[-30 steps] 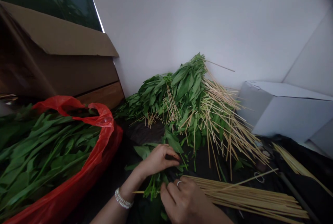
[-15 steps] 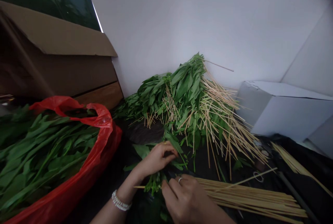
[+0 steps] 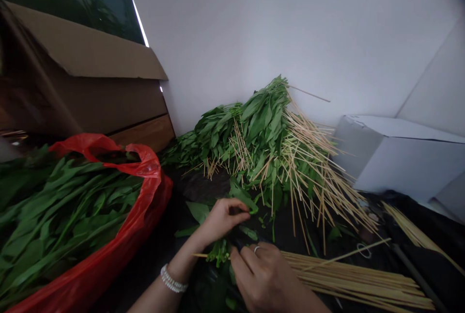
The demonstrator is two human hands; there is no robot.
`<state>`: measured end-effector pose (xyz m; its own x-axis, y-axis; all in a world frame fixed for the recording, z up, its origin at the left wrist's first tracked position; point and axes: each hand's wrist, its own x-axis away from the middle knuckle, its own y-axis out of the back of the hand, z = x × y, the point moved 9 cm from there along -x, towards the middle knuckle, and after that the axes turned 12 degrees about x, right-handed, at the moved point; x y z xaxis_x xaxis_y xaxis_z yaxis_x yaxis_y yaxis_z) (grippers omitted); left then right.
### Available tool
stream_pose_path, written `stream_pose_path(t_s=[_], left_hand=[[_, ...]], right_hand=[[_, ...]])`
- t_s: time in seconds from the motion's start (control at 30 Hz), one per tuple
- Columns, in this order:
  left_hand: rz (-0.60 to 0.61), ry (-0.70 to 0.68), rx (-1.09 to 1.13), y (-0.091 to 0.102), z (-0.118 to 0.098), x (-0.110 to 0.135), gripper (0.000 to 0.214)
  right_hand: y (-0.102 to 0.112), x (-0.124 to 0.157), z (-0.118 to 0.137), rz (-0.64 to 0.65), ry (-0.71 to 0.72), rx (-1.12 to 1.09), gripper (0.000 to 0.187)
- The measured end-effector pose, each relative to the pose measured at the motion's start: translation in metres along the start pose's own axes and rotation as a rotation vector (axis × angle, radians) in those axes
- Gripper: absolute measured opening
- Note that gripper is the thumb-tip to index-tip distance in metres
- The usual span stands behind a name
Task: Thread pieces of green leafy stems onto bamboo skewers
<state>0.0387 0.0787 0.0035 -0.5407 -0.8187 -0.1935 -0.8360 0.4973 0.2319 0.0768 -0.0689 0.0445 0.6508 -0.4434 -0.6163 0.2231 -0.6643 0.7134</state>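
Head view: right of the one red bag (image 3: pixel 160 182) are two hands. The left hand (image 3: pixel 221 218) has its grip pinched together on one leaf (image 3: pixel 244 197), at its fingertips. The right hand (image 3: pixel 263 276) is clamped on one stick (image 3: pixel 198 255), whose tip juts bagward through a stem cluster (image 3: pixel 219 257). Farther right of the bag are two stick bundles (image 3: pixel 358 280) and one white box (image 3: pixel 407 163); behind it, one carton (image 3: pixel 109 102).

Green leaves (image 3: pixel 265 115), tan sticks (image 3: pixel 358 278), red bag (image 3: pixel 154 192).
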Motion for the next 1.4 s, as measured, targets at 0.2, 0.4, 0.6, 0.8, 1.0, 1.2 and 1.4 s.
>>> stream_pose_path(t_s=[0.2,0.4,0.6,0.8,1.0,1.2,1.4], left_hand=[[-0.135,0.103,0.420,0.024,-0.002,-0.001,0.044],[-0.202,0.092,0.445,0.027,-0.007,0.002,0.042],[-0.271,0.036,0.417,0.036,-0.012,0.003,0.039],[-0.258,0.036,0.411,0.036,-0.013,0.003,0.036],[-0.256,0.051,0.440,0.035,-0.010,0.004,0.042],[-0.368,0.016,0.379,0.046,-0.008,0.003,0.037],[-0.396,-0.011,0.236,0.052,-0.017,0.005,0.042]], right_hand=[[0.007,0.000,-0.029,0.007,-0.170,0.058,0.027],[0.004,0.009,-0.064,-0.008,-0.394,0.073,0.024],[-0.001,0.016,-0.084,0.048,-0.534,0.111,0.028],[-0.006,0.020,-0.091,0.107,-0.594,0.107,0.029],[-0.008,0.021,-0.092,0.135,-0.612,0.119,0.029],[-0.008,0.020,-0.092,0.139,-0.612,0.093,0.028],[-0.006,0.020,-0.093,0.115,-0.622,0.082,0.029]])
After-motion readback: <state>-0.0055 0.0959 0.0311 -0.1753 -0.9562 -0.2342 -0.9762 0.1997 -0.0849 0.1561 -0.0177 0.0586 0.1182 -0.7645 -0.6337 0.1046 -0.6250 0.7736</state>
